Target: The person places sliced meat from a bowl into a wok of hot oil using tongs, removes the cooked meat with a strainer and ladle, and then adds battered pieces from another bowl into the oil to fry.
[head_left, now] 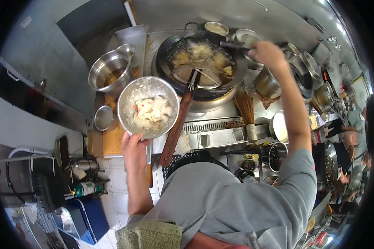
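Note:
My left hand (134,146) grips the near rim of a steel mixing bowl (126,112), its fingers under the bowl. Inside the bowl lie pale, batter-coated pieces (153,110) with a few red bits. Stretched out to the far right, my right hand (265,54) is closed on a dark handle (235,45) at the right rim of a black wok (164,62). Whether the handle belongs to the wok or to a separate tool, I cannot tell. Pale pieces (201,50) bubble in the wok's oil. A wire strainer (214,79) with a wooden handle rests across its near side.
Left of the wok stand a steel pot (96,79) and a small steel cup (104,118). A bamboo brush (249,112) lies on the counter at right, near several pots. Gas fittings (87,189) stand at lower left. Other people (351,141) are at the far right.

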`<action>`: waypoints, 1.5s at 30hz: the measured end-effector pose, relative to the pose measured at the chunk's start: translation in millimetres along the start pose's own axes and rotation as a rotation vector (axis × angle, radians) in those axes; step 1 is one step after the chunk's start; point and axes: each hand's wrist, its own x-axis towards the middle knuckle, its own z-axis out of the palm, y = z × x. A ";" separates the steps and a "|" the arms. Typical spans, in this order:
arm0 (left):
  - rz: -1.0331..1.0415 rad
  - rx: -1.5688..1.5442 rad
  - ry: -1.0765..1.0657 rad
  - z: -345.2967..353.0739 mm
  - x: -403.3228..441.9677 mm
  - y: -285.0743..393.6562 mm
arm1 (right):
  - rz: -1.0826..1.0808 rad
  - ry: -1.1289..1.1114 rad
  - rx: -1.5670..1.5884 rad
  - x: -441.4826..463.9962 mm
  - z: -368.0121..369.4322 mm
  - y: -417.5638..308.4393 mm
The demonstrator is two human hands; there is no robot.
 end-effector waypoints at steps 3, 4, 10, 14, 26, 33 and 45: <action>0.033 0.044 0.027 3.1 0.1 -3.3 | -0.250 0.090 0.231 -29.7 -63.7 -29.3; 0.040 0.065 0.028 2.7 0.4 -3.7 | -0.345 0.095 0.269 -44.1 -79.4 -49.8; 0.097 0.052 -0.118 20.7 4.9 -5.1 | -0.739 0.054 0.206 -81.9 -66.0 -143.7; 0.049 0.041 -0.130 27.2 8.9 -4.8 | -0.750 0.038 0.036 -73.0 -58.9 -150.4; 0.007 -0.030 -0.140 37.2 23.3 -11.4 | -0.795 0.018 0.108 -56.0 -36.8 -143.7; -0.069 0.009 -0.141 45.3 35.3 -7.8 | -0.602 0.236 0.159 -20.9 -90.1 -92.0; -0.032 -0.038 0.018 39.8 22.6 1.4 | -0.372 0.228 0.216 91.6 -38.8 32.8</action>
